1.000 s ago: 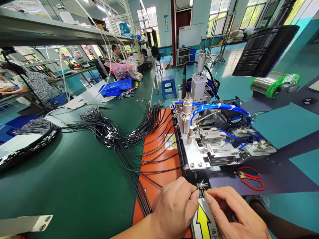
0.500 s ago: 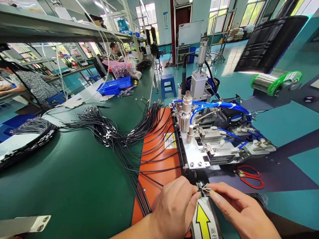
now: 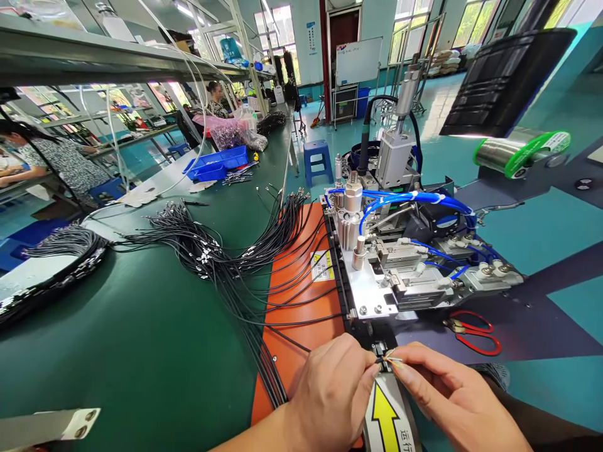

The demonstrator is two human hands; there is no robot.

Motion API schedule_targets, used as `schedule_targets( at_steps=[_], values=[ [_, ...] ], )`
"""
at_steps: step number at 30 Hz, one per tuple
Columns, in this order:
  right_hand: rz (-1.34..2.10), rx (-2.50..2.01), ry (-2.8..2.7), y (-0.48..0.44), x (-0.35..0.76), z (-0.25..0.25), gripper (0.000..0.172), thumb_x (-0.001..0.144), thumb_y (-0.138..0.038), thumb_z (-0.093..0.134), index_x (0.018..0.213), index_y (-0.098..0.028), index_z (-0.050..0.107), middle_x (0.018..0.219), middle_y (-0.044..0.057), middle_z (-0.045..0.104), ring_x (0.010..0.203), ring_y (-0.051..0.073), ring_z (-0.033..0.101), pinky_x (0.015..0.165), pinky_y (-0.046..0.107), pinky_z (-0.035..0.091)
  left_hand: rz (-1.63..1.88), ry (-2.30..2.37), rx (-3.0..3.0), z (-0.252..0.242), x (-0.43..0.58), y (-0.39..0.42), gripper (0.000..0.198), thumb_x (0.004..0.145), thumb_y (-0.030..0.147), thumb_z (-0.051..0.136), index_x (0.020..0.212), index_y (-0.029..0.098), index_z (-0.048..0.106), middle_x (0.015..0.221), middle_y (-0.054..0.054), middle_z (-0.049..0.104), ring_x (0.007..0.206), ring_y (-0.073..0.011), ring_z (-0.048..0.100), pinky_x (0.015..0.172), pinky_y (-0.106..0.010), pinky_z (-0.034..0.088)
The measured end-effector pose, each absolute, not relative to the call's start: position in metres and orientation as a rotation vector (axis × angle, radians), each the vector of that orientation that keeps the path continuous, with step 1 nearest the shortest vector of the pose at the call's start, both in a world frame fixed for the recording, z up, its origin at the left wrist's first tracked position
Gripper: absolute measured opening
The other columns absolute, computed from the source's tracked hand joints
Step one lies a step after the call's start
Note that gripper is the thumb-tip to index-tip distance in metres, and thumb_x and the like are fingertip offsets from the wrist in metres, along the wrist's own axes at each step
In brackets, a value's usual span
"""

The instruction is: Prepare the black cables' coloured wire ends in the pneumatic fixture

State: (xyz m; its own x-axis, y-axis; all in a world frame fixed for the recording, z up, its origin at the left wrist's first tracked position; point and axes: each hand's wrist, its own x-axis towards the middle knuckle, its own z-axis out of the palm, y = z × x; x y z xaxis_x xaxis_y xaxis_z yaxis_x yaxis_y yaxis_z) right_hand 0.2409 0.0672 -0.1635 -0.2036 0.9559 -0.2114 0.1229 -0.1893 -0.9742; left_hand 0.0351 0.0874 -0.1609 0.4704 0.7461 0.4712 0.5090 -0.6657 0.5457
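Green matting covers the long workbench [image 3: 141, 351], and on it lies a flat orange metal plate [image 3: 301, 307] beside a silver pneumatic fixture with blue hoses [image 3: 386, 270]. Thin black cables [image 3: 226, 257] sprawl across both. My left hand [image 3: 330, 395] pinches a black cable end [image 3: 378, 359] tight, just in front of the fixture (above the yellow arrow label [image 3: 384, 417]). My right hand [image 3: 447, 402] has thumb and forefinger closed on its fine coloured wire strands [image 3: 394, 360].

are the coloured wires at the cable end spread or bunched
Spread: the coloured wires fan slightly apart, pinched between the fingertips of the left hand and the right hand.
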Motion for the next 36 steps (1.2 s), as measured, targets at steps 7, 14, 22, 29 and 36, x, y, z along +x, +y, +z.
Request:
schedule_targets(
  at_steps=[7, 14, 22, 29, 36],
  values=[
    [1.563, -1.279, -1.347, 0.068, 0.241, -0.164, 0.028, 0.097, -0.049, 0.059, 0.096, -0.024, 0.069, 0.092, 0.001, 0.067, 0.086, 0.016, 0.062, 0.078, 0.019, 0.052, 1.004, 0.987, 2.366, -0.158, 0.035, 0.09, 0.01, 0.097, 0.011, 0.051, 0.096, 0.014, 0.061, 0.08, -0.006, 0.059, 0.072, -0.0161, 0.052, 0.062, -0.028, 0.04],
    [1.422, -1.229, -1.718, 0.073, 0.251, -0.155, 0.029, 0.105, -0.043, 0.044, 0.089, -0.022, 0.058, 0.086, 0.001, 0.057, 0.079, 0.015, 0.055, 0.072, 0.024, 0.047, 1.025, 0.855, 2.432, -0.159, 0.034, 0.093, 0.012, 0.096, 0.014, 0.049, 0.093, 0.013, 0.061, 0.077, -0.005, 0.057, 0.069, -0.0158, 0.048, 0.06, -0.029, 0.035],
    [1.341, -1.305, -1.776, 0.076, 0.262, -0.154, 0.026, 0.104, -0.045, 0.047, 0.1, -0.025, 0.063, 0.098, 0.002, 0.064, 0.092, 0.016, 0.061, 0.084, 0.024, 0.049, 1.014, 0.919, 2.473, -0.165, 0.034, 0.093, 0.01, 0.095, 0.012, 0.051, 0.093, 0.014, 0.061, 0.077, -0.005, 0.057, 0.07, -0.0165, 0.049, 0.062, -0.03, 0.037],
    [1.458, -1.464, -1.374, 0.061, 0.265, -0.165, 0.039, 0.095, -0.057, 0.057, 0.118, -0.027, 0.061, 0.112, 0.005, 0.069, 0.102, 0.019, 0.067, 0.084, 0.019, 0.057, 1.088, 1.012, 2.462, -0.163, 0.037, 0.09, 0.006, 0.094, 0.013, 0.056, 0.091, 0.015, 0.06, 0.076, -0.004, 0.056, 0.068, -0.0153, 0.05, 0.059, -0.029, 0.037],
    [1.414, -1.483, -1.394, 0.064, 0.252, -0.166, 0.039, 0.093, -0.059, 0.059, 0.11, -0.024, 0.061, 0.108, 0.006, 0.07, 0.102, 0.02, 0.067, 0.084, 0.02, 0.056, 1.071, 1.064, 2.457, -0.163, 0.036, 0.088, 0.006, 0.095, 0.015, 0.056, 0.091, 0.016, 0.059, 0.075, -0.003, 0.056, 0.067, -0.0154, 0.051, 0.06, -0.03, 0.038]
  ],
)
